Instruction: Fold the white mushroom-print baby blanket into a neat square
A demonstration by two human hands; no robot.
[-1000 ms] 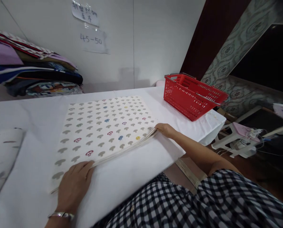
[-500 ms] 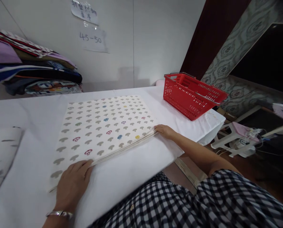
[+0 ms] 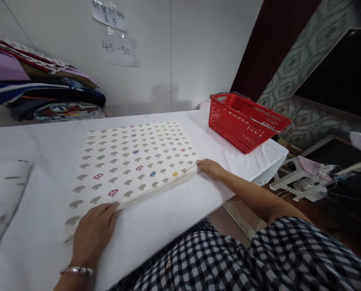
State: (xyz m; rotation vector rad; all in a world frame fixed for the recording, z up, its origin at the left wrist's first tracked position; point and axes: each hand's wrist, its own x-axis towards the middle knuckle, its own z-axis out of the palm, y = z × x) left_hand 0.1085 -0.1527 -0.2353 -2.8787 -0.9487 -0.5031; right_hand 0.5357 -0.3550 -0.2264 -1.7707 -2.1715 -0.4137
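The white cloth-covered surface (image 3: 174, 210) lies under both your hands and carries everything here. On it, between your two grips, lies the folded cream fabric printed with rows of grey and coloured mushrooms (image 3: 132, 161), flat, a stack of several layers whose near edges show as thin lines. Your left hand (image 3: 92, 230) rests palm down on the fabric's near left corner, fingers laid flat over the edge; its grip is released, pressing rather than clutching. Your right hand (image 3: 209, 167) sits at the near right corner, fingertips touching the layered edge; you cannot tell from this view whether that grip pinches the layers or only rests against them.

Beyond your right grip, well apart from it, the red plastic basket with metal handles (image 3: 244, 121) stands near the surface's far right corner. Far beyond your left grip, a pile of folded multicoloured fabrics (image 3: 44, 95) sits against the white wall. To the outside of your left grip, at the frame's edge, lies a pale grey-speckled piece of cloth (image 3: 1, 198). On your left wrist, just behind the grip, sits a silver bracelet (image 3: 77, 270). Your checked black-and-white shirt (image 3: 229, 258) fills the foreground.
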